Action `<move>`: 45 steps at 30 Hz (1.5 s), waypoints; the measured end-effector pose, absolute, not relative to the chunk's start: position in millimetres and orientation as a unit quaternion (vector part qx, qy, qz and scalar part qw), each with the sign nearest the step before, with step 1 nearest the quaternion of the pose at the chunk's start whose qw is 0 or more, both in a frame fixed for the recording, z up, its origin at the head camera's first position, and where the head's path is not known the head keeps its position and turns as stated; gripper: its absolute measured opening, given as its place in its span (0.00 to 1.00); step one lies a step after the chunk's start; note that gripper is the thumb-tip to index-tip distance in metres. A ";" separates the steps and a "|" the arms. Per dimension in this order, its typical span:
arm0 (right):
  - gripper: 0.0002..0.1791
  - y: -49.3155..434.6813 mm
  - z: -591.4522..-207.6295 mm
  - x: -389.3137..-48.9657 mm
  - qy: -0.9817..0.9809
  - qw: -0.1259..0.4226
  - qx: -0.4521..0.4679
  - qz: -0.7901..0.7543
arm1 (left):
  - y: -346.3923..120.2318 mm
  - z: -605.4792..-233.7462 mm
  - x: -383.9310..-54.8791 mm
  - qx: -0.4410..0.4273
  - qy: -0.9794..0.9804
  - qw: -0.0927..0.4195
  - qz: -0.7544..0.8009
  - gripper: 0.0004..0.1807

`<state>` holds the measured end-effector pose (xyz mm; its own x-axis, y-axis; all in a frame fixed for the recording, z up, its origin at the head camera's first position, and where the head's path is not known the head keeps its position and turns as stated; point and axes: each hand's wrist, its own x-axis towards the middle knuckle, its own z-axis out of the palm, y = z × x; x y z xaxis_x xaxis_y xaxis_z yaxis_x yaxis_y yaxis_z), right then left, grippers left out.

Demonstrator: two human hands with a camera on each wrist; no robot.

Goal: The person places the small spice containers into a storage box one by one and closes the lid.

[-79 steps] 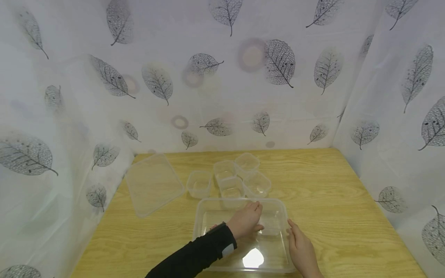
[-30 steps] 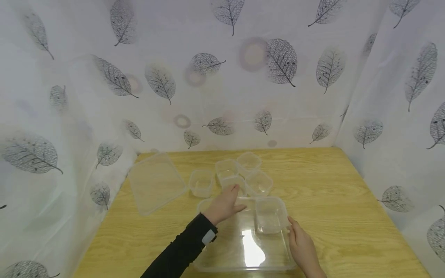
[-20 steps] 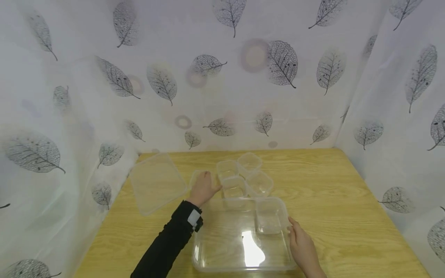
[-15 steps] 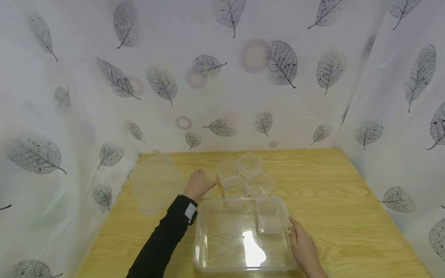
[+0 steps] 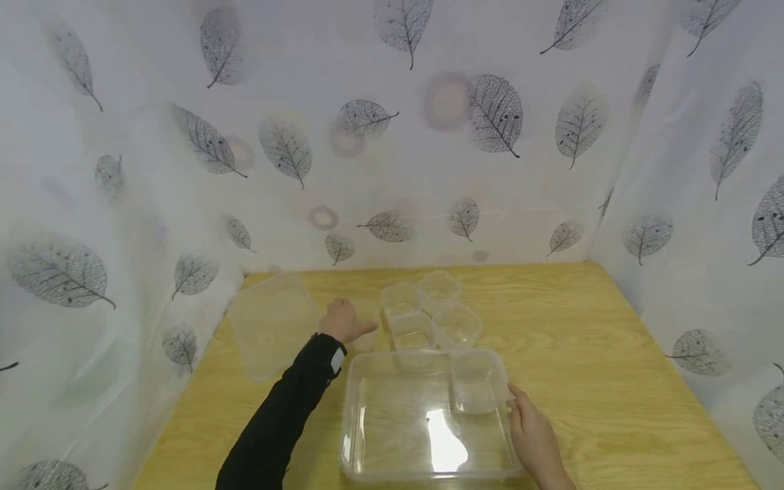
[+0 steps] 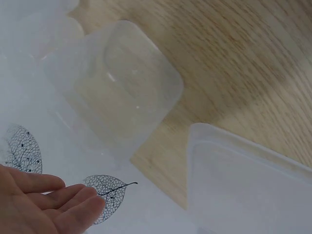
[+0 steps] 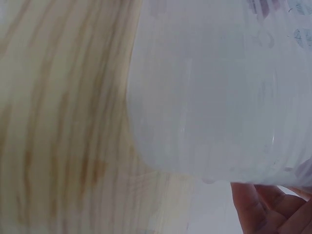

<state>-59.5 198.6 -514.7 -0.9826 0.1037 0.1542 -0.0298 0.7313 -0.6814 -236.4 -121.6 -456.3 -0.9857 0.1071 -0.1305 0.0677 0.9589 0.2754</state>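
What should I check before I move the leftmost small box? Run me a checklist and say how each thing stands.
1. Left hand free of other things: ok, fingers open.
2. Left hand gripping the leftmost small box: not ok, fingers not closed on it.
3. Right hand at the right side of the big box: ok; how firmly it holds, cannot tell.
4. Room in the big box: ok, one small box sits in the far right corner, with space to its left.
5. Lid apart from the big box: ok, off to the left.
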 end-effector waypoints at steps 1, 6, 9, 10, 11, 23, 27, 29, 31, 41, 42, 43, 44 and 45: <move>0.18 198.6 -515.1 -59.2 -0.926 0.092 -0.019 0.366 | -120.7 -458.0 -236.3 0.043 0.988 0.074 0.132 0.51; 0.18 198.6 -518.0 -58.6 -0.924 0.107 -0.009 0.366 | -118.1 -467.4 -236.7 0.041 0.988 0.072 0.132 0.50; 0.18 198.6 -519.0 -58.5 -0.924 0.116 -0.004 0.365 | -118.3 -476.4 -237.9 0.042 0.989 0.061 0.126 0.49; 0.17 198.6 -519.3 -58.6 -0.924 0.119 -0.003 0.364 | -118.4 -479.1 -238.3 0.042 0.990 0.055 0.125 0.49; 0.17 198.6 -519.5 -58.6 -0.924 0.122 -0.003 0.363 | -118.3 -481.6 -238.5 0.043 0.990 0.049 0.122 0.50; 0.17 198.2 -521.7 -59.1 -0.922 0.146 -0.001 0.358 | -119.5 -484.7 -234.0 0.001 0.994 0.034 0.106 0.51; 0.17 198.7 -522.5 -59.4 -0.922 0.146 0.001 0.359 | -121.2 -486.2 -232.0 0.000 0.996 0.044 0.083 0.50; 0.17 198.7 -522.3 -59.8 -0.922 0.143 0.001 0.359 | -121.4 -486.1 -231.3 0.002 0.995 0.047 0.084 0.50; 0.17 198.9 -521.3 -59.9 -0.923 0.140 0.001 0.359 | -121.2 -486.0 -231.2 0.000 0.995 0.046 0.088 0.51; 0.17 198.7 -523.6 -60.4 -0.922 0.150 -0.001 0.357 | -121.6 -493.7 -233.6 -0.012 0.993 0.021 0.119 0.50; 0.17 198.7 -524.0 -60.5 -0.922 0.150 -0.001 0.356 | -121.8 -494.3 -233.6 -0.010 0.992 0.018 0.123 0.50; 0.17 199.0 -523.9 -60.3 -0.923 0.149 -0.001 0.356 | -121.9 -494.7 -233.8 -0.009 0.992 0.014 0.127 0.50; 0.17 199.0 -524.1 -60.4 -0.923 0.149 -0.002 0.356 | -122.0 -495.0 -233.7 -0.008 0.991 0.010 0.135 0.49; 0.17 199.2 -523.9 -60.4 -0.923 0.149 -0.002 0.356 | -122.1 -495.5 -233.8 -0.006 0.990 0.006 0.138 0.49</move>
<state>-60.4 199.2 -523.9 -0.9556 0.1091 0.2737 -0.1028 0.7470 -0.6568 -233.8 -122.1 -495.5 -0.9999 -0.0102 -0.0134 -0.0135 0.9619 0.2732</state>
